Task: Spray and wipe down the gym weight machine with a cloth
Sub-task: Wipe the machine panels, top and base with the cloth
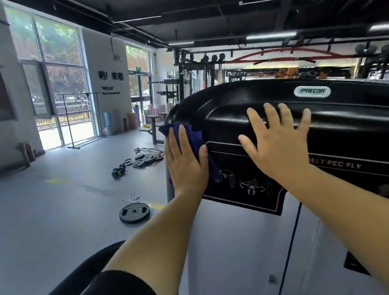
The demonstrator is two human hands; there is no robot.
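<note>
Gym floor behind, two flat hands point(186, 162) point(277, 139) press one machine point(352, 118) (left over one cloth point(196, 135))

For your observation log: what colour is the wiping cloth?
Dark blue cloth, under the left hand; head view.

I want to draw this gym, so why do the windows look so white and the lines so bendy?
Head view: daylight overexposes the windows, washing out the lower panes; the wide-angle lens bows the black machine cover and ceiling beams; the left edge is smeared and blurry, while both hands look fairly sharp.
</note>
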